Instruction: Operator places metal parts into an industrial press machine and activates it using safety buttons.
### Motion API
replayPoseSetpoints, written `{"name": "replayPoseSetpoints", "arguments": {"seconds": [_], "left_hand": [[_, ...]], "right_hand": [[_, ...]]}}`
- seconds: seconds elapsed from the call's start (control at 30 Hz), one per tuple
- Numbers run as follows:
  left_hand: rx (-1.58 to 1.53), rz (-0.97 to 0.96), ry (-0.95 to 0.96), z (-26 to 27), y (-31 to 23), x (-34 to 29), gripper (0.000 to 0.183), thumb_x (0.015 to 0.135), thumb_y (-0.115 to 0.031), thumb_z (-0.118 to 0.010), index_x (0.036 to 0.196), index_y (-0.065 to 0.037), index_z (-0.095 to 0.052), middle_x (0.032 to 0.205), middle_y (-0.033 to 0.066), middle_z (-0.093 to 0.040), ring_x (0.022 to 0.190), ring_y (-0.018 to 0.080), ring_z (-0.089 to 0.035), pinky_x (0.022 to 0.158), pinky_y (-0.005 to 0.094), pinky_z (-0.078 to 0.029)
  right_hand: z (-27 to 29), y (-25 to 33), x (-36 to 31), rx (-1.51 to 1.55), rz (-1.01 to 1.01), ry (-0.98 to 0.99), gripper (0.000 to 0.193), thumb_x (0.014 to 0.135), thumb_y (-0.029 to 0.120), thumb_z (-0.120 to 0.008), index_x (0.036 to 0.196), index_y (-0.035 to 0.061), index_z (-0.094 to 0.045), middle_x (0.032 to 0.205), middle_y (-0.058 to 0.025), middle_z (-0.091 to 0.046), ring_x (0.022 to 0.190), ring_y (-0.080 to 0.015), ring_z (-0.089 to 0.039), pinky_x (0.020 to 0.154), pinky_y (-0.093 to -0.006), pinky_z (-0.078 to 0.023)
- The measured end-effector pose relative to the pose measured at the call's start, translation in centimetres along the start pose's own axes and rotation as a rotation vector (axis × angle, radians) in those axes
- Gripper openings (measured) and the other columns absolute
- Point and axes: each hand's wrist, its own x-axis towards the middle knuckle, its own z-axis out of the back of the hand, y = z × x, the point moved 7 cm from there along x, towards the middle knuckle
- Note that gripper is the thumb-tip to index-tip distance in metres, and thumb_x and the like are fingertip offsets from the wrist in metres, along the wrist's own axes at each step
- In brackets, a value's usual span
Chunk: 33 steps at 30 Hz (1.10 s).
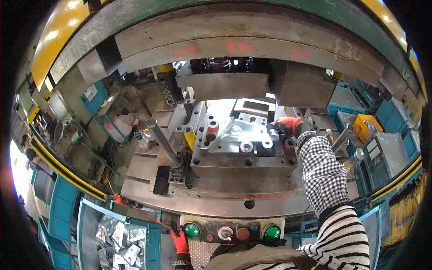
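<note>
Green buttons [191, 230], blue parts bin [90, 234], guide post [163, 141]

Even, fairly bright light falls from above and behind the press [234, 40]. The shiny sheet part [238, 132] on the die [245, 164] glares almost white, and the gap behind it is blown out. A strip of daylight at the far left edge [18, 173] is overexposed. Under the upper die block [225, 85] lies soft shadow. The fisheye bends straight edges strongly toward the rim, and black corners frame the round picture. The centre is sharp; the edges blur and smear slightly.
</note>
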Motion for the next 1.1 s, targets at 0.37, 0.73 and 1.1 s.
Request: {"name": "replayPoseSetpoints", "arguments": {"seconds": [0.37, 0.73, 1.1], "left_hand": [[-0.086, 0.094, 0.117, -1.4, 4.0, 3.5, 0.073, 0.101, -0.032, -0.069, 0.157, 0.004, -0.038, 0.158, 0.0232, -0.047, 0.146, 0.0325, -0.045, 0.120, 0.0406, -0.036], [-0.095, 0.136, 0.614, -5.8, 4.1, 6.0, 0.119, 0.069, -0.018, -0.097, 0.159, 0.008, -0.024, 0.159, 0.0236, -0.039, 0.145, 0.0319, -0.042, 0.122, 0.0415, -0.034], [-0.109, 0.087, 0.677, -6.2, 2.1, 4.9, 0.108, 0.064, -0.009, -0.097, 0.152, 0.005, -0.037, 0.139, 0.0186, -0.058, 0.122, 0.0262, -0.059, 0.101, 0.0389, -0.053]], "right_hand": [[-1.7, 3.2, 2.5, -0.366, -0.384, -0.182, 0.079, 0.079, 0.045, -0.086, 0.138, -0.0002, -0.059, 0.135, -0.0210, -0.064, 0.125, -0.0350, -0.060, 0.103, -0.0435, -0.049], [-25.4, 5.6, -25.0, -0.046, -0.221, -0.148, 0.096, 0.079, 0.049, -0.084, 0.152, 0.0022, -0.043, 0.149, -0.0260, -0.051, 0.137, -0.0404, -0.051, 0.113, -0.0484, -0.043], [-48.1, -10.3, -34.9, 0.461, -0.374, -0.791, 0.113, 0.073, 0.048, -0.091, 0.157, 0.0000, -0.033, 0.153, -0.0249, -0.048, 0.142, -0.0384, -0.048, 0.118, -0.0488, -0.040]]}}
